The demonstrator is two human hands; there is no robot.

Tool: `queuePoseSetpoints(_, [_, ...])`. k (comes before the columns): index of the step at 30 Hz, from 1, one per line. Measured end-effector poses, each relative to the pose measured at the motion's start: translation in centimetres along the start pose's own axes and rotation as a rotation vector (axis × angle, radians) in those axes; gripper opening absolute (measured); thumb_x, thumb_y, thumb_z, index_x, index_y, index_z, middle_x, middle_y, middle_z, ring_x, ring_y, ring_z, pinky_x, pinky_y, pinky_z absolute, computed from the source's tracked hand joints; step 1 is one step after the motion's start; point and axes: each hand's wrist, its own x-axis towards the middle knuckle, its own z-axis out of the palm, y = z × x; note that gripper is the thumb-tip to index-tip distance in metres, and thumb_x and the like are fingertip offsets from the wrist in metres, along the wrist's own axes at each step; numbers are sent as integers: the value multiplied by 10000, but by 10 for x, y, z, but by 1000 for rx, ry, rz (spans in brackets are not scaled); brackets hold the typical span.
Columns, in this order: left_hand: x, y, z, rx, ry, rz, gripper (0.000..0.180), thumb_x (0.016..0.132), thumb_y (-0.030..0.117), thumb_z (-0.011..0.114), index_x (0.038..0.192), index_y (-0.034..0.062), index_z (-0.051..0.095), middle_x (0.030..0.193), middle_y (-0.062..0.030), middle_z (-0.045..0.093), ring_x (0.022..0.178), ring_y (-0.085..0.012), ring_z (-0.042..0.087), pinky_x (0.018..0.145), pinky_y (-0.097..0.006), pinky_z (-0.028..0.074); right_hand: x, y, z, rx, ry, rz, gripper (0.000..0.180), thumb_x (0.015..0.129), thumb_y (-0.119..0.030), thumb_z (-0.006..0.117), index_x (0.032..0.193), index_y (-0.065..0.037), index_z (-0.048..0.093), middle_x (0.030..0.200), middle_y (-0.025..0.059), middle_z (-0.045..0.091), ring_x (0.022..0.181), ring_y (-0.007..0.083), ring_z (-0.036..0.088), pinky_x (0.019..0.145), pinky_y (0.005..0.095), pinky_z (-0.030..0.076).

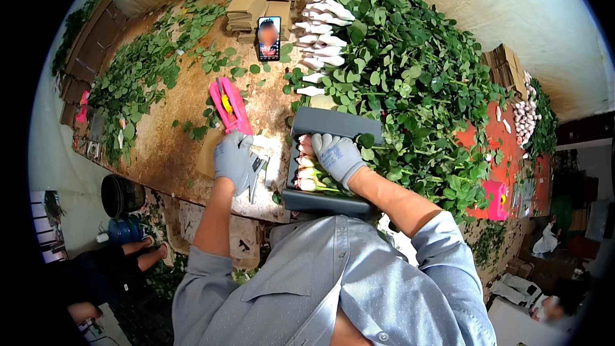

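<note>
My right hand (338,156), in a grey glove, lies over pale pink and cream roses (308,173) in a dark grey trough (333,121). Its fingers curl down at the far rose heads, and the palm hides part of the stems. To the left, my left hand (233,159), gloved too, is closed over the table with fingertips together; what is in them, if anything, is hidden. Beside it lie a metal-coloured tool (257,170), partly covered by the hand, and a piece of brown cardboard (208,152). Just beyond stands a pink tape dispenser (229,107) with a yellow core.
A large heap of leafy rose stems (410,83) fills the right, with white-wrapped heads (327,41) along its left edge. Folded cardboard (259,3) and a phone (268,38) stand at the back. Loose leaves (157,64) cover the left. Another person's legs (138,253) show lower left.
</note>
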Motion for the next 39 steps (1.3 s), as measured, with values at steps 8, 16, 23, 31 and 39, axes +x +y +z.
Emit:
queuePoseSetpoints(8, [-58,75,22,236,-557,769,325,932,228,604,1195,42,651,1253,-144,625,1113,-381,580,985,-464,473,-2,1,-11,-54,-8,-83,317,939,-189,556,1221,-44,548,864,115,620,648,244,649,521,355,499])
queuePoseSetpoints(16, [-63,62,46,449,-622,757,358,883,169,579,1217,53,631,1228,-127,600,1017,-376,584,922,-482,482,-5,4,-8,-108,13,-139,327,951,-198,554,1240,-44,551,892,142,626,638,240,656,485,351,504])
queuePoseSetpoints(23, [-68,59,45,495,-610,796,342,879,175,572,1198,64,628,1223,-111,603,1026,-340,597,905,-482,477,-5,0,-7,-87,-92,-189,302,939,-175,559,1193,-29,630,1008,164,641,732,272,683,532,379,525])
queuePoseSetpoints(31, [-67,58,46,455,-621,767,338,886,148,550,1202,50,618,1224,-133,585,1018,-368,593,901,-492,485,-2,-5,-12,-80,-228,-155,309,920,-153,571,1203,-43,624,1010,150,631,786,274,675,591,405,521])
queuePoseSetpoints(39, [-66,68,44,454,-571,789,350,875,190,590,1198,58,616,1256,-124,590,1033,-376,594,923,-484,488,-7,-9,-4,-38,-151,-2,415,925,-195,569,1323,-80,572,999,111,612,812,253,652,637,390,503])
